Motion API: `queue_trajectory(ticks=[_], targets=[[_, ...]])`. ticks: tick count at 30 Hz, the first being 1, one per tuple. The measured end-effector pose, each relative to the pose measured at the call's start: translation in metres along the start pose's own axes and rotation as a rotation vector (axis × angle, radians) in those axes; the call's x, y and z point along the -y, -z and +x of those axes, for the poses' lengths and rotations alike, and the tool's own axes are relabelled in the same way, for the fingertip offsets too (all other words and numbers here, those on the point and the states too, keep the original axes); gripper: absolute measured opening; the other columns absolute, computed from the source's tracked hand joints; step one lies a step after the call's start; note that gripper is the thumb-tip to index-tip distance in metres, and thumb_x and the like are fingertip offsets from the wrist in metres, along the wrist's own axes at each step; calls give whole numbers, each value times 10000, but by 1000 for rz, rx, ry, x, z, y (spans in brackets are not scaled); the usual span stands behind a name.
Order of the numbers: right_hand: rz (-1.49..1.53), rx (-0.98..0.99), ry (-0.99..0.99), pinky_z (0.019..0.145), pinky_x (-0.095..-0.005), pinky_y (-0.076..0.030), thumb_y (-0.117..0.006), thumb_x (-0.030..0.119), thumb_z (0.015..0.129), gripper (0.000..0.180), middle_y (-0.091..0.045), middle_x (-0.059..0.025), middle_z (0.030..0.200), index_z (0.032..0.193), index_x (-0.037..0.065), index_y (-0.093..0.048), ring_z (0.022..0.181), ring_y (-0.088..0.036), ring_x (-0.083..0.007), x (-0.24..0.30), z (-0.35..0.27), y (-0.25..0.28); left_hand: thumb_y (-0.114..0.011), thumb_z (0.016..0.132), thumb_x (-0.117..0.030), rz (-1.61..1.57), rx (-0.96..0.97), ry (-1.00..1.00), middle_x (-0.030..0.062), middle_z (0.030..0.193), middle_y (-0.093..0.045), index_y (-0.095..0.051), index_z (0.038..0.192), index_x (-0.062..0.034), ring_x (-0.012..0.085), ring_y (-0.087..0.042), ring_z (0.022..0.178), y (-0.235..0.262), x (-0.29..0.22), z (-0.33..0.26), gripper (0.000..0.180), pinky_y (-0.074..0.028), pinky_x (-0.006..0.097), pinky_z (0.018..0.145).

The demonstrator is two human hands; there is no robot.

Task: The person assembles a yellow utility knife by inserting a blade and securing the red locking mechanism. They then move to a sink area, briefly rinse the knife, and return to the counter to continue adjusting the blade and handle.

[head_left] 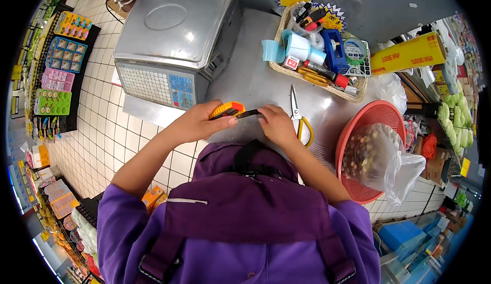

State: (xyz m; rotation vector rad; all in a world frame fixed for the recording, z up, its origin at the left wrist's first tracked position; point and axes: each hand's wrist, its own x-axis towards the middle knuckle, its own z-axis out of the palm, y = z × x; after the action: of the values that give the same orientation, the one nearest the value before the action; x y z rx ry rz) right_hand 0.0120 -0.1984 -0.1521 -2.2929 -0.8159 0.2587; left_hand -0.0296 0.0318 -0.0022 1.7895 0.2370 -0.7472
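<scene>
My left hand [192, 124] is closed round the yellow and orange handle of a utility knife [226, 110], held low over the front edge of the metal table [250, 59]. From the knife's right end a dark, narrow blade [248, 114] sticks out. The fingertips of my right hand [279, 126] pinch the far end of that blade. Just right of my right hand, scissors [308, 129] with yellow handles lie on the table, their points facing away from me.
A weighing scale [171, 26] fills the table's left side. Behind the scissors stands a wicker basket [279, 69] of tape, markers and a calculator. A red plastic basket [343, 153] holding a clear bag of small round items [373, 148] is at right. Yellow wrap box [409, 54] lies behind.
</scene>
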Motion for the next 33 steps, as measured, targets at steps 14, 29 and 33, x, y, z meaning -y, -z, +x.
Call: queue_trajectory(ticks=[14, 29, 33], targets=[[-142, 156, -93, 675, -393, -442, -571, 108, 695, 103, -562, -92, 840, 793, 76, -566, 813, -557, -277, 0, 32, -31, -689, 763, -233, 2, -35, 110, 42, 710, -495, -506, 967, -15, 138, -525, 620, -16, 42, 23, 350, -441, 249, 547], [-26, -131, -392, 694, -377, -459, -681, 262, 718, 353, -572, -113, 890, 965, 46, -551, 827, -570, -286, -16, -36, 47, -571, 692, -138, 466, -210, -299, 151, 782, -560, -538, 915, -50, 341, -541, 775, -47, 58, 85, 242, -430, 425, 689], [-250, -31, -635, 746, -405, -466, -690, 256, 682, 517, -532, -160, 1058, 1106, 56, -471, 946, -537, -326, -29, -76, 41, -596, 722, -171, 235, -247, -160, 169, 778, -589, -536, 907, -28, 349, -564, 730, -47, 78, 85, 241, -440, 387, 648]])
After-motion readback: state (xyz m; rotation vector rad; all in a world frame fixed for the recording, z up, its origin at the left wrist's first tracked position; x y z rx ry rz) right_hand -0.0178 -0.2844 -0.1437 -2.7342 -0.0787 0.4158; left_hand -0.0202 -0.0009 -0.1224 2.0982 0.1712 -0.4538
